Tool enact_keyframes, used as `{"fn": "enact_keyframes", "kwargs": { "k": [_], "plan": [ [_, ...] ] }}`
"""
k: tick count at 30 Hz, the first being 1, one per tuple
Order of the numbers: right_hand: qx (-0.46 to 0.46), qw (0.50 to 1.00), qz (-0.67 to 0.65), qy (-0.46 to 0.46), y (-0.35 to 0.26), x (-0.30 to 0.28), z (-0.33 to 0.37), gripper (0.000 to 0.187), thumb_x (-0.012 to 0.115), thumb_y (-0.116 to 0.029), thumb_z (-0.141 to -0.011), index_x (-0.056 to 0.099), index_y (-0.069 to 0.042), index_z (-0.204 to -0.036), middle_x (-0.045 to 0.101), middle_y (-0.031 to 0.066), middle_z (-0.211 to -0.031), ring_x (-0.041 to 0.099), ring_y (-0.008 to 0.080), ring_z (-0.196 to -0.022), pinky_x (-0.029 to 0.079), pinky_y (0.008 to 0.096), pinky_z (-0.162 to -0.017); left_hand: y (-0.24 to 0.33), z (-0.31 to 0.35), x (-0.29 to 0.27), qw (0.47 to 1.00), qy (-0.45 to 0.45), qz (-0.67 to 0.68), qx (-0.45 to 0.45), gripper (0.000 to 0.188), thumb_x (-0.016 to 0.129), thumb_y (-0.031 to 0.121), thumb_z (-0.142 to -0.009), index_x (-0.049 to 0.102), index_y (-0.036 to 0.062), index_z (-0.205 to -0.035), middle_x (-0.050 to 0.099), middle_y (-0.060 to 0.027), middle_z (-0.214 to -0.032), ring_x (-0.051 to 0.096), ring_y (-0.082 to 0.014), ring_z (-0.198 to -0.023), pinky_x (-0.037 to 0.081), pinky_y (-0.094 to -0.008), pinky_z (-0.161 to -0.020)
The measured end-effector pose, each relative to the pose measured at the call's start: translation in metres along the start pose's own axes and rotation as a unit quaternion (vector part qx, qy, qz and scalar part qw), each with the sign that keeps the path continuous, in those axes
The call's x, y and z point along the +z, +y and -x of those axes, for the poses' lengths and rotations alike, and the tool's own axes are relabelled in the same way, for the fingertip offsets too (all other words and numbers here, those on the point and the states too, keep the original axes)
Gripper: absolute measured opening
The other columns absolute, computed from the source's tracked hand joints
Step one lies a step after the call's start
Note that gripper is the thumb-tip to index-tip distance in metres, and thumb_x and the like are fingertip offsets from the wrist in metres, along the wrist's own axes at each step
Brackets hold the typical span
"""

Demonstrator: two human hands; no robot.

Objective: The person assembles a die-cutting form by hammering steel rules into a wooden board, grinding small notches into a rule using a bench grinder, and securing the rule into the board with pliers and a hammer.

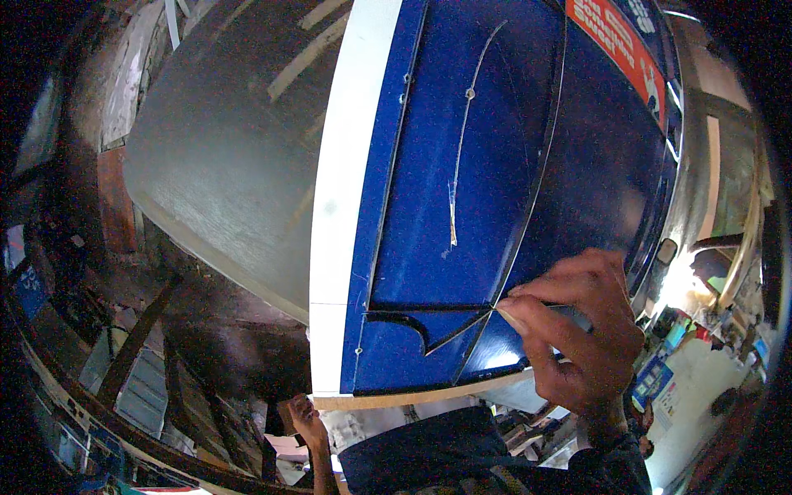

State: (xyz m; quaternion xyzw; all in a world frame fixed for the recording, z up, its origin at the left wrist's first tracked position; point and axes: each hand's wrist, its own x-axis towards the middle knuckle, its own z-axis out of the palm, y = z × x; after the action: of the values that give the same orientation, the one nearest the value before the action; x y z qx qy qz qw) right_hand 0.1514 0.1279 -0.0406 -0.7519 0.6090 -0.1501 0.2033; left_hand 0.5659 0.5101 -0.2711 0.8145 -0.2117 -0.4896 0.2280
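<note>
My right hand [582,334] is over the lower right of a glossy blue panel [429,190], its thumb and forefinger pinched together. From the pinch a thin black strip [462,333] runs left across the blue surface and bends into a curve near the lower left corner. Straight black lines [536,186] border sections of the panel, and a long pale scratch-like line [459,157] marks its middle. Below the panel's lower left corner, my left hand [308,421] is closed, small in view, against a brownish flat piece that I cannot make out well.
A white band [351,165] edges the panel on the left, beside a large grey curved surface [239,140]. An orange-red label [619,49] is at the far right. Planks and clutter [148,388] lie lower left; a cluttered floor area [693,404] shows at lower right.
</note>
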Motion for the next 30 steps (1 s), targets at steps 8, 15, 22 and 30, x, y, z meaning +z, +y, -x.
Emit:
{"fn": "enact_keyframes", "kwargs": {
  "k": [8,15,22,30],
  "plan": [
    [0.013,1.0,0.001,0.027,-0.003,0.003,0.002,0.028,0.075,0.0,-0.058,0.073,-0.009,-0.085,0.067,0.003,-0.085,0.06,0.0235,-0.076,0.045,0.0404,-0.07,0.046,0.0,0.025,0.999,0.011,-0.038,0.023,0.039,0.052,-0.005,-0.084,0.051,-0.0002,-0.123,0.061,-0.0073,-0.103,0.057,-0.0119,-0.085,0.044,-0.0205,-0.066],
    [-0.016,1.0,0.002,0.015,0.0,0.003,0.002,0.026,0.075,-0.001,-0.061,0.073,-0.008,-0.085,0.065,0.0032,-0.084,0.061,0.0251,-0.077,0.046,0.0414,-0.071,0.127,-0.021,0.046,0.996,-0.027,0.024,0.079,0.046,0.067,0.025,-0.094,0.046,-0.0001,-0.126,0.06,-0.009,-0.104,0.059,-0.0135,-0.087,0.049,-0.0243,-0.073],
    [0.068,0.994,0.036,0.078,-0.007,-0.007,0.017,0.025,0.065,0.007,-0.077,0.07,0.0,-0.1,0.067,0.0134,-0.098,0.062,0.0303,-0.093,0.049,0.0397,-0.085,0.206,-0.009,0.08,0.97,0.071,-0.114,0.201,0.042,0.066,0.021,-0.093,0.048,-0.0018,-0.125,0.06,-0.0112,-0.107,0.06,-0.0187,-0.094,0.049,-0.0298,-0.08],
    [0.114,0.988,0.017,0.105,-0.007,-0.021,0.043,0.025,0.064,0.006,-0.077,0.069,0.002,-0.101,0.067,0.0159,-0.098,0.063,0.0305,-0.093,0.048,0.0408,-0.087,0.39,0.106,0.16,0.95,-0.01,-0.001,0.312,0.057,0.072,0.021,-0.084,0.037,0.002,-0.126,0.04,-0.0316,-0.14,0.065,-0.0253,-0.089,0.055,-0.0266,-0.065]
  ]
}}
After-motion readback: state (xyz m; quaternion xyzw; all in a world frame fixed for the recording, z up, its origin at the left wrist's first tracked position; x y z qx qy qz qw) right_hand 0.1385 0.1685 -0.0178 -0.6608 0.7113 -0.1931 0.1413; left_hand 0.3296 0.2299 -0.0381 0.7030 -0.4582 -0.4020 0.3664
